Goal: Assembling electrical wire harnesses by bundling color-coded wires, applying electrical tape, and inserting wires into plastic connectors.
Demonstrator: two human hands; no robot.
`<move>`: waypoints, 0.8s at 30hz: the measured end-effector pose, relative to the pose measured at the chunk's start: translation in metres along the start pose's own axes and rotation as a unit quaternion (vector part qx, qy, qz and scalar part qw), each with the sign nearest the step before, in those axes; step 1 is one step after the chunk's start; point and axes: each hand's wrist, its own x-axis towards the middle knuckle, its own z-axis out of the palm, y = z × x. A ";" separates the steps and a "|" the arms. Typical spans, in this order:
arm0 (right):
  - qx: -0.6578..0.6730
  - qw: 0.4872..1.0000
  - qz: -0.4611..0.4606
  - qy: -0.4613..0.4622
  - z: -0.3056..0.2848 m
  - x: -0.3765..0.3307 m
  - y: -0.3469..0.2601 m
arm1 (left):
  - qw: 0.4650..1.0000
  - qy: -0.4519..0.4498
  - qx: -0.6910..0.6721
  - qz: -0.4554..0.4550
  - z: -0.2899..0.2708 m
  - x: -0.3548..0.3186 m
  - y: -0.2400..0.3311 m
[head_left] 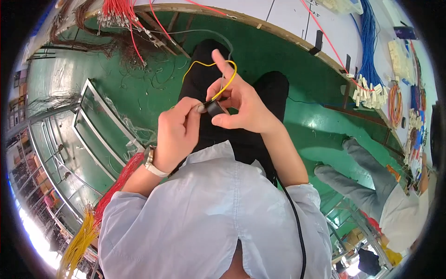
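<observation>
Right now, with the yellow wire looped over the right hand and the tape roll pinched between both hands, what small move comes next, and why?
Probably wind the tape roll a short way around the yellow wire. The left hand pinches the wire's end against the roll, and the right hand holds the roll with the wire looped over its raised finger, so both seem set for wrapping.

Quick count: two hands, left hand point(176, 132) and right hand point(241, 109), one yellow wire point(218, 69), one small black roll of tape point(214, 108), one wristwatch point(151, 162), one other person point(371, 195) nearby.
</observation>
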 end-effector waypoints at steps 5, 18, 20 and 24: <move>-0.063 0.996 -0.028 0.061 0.011 -0.008 -0.011 | 0.991 0.094 0.051 0.084 0.017 0.001 -0.007; -0.033 0.982 -0.161 0.093 0.009 -0.011 -0.012 | 0.990 0.048 -0.115 0.068 0.011 0.000 0.005; -0.083 0.960 -0.240 0.114 0.016 0.002 -0.006 | 0.983 0.090 -0.058 0.152 0.024 -0.003 -0.013; -0.264 0.872 -0.291 0.294 0.011 0.033 0.015 | 0.988 0.047 -0.117 0.093 0.024 0.001 0.008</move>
